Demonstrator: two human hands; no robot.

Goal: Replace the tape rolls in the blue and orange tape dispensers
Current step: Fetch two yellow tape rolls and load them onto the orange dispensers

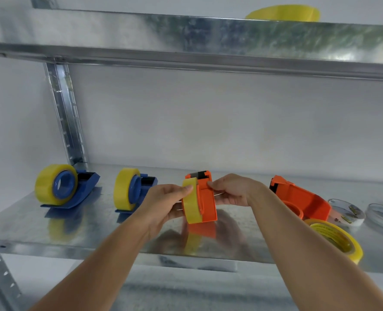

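Head view: the left hand is closed around a yellow tape roll and presses it sideways onto an orange dispenser. The right hand pinches the dispenser body and holds it just above the middle of the shelf.

Both blue dispensers stand loaded toward the left end of the shelf. A second orange dispenser lies empty toward the right end, with a spare yellow roll at the front edge beside it.

Risks: a roll that enters the hub tilted can jam or pop off. The serrated blade sits close to the fingers. The spare roll, near the front edge, can be knocked off by the right forearm.
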